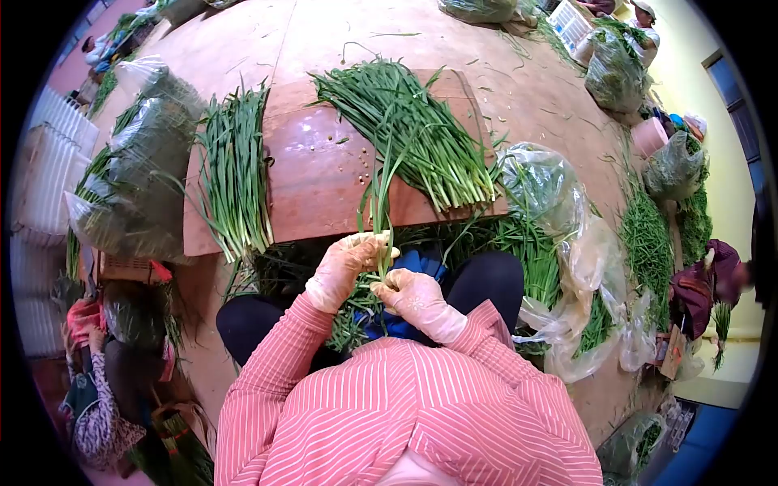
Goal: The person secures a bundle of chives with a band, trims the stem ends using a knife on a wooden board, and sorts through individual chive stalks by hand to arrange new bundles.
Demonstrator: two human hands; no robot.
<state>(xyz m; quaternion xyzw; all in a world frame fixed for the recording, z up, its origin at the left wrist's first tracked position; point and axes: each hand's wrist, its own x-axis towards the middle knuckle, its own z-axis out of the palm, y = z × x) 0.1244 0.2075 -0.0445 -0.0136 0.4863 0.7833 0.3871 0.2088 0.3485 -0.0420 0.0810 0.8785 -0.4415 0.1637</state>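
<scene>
My left hand (348, 266), in a pale thin glove, is closed round a few long garlic chives (378, 198) just past the near edge of a wooden board (312, 178). Their leaves point away from me over the board. Close beside it and slightly nearer me, my gloved right hand (417, 303) pinches the lower ends of the same chives. A large pile of garlic chives (405, 121) lies on the board's right side, white ends toward me. On the left side lies a smaller, straightened bunch (235, 166). Loose trimmings (348, 320) sit in my lap below the hands.
A big plastic bag of greens (142, 162) stands left of the board. An opened clear bag (559, 235) with more chives lies by my right knee. Other people sit around the edges, one in a maroon sleeve (695, 296) at right. Leaf scraps litter the floor.
</scene>
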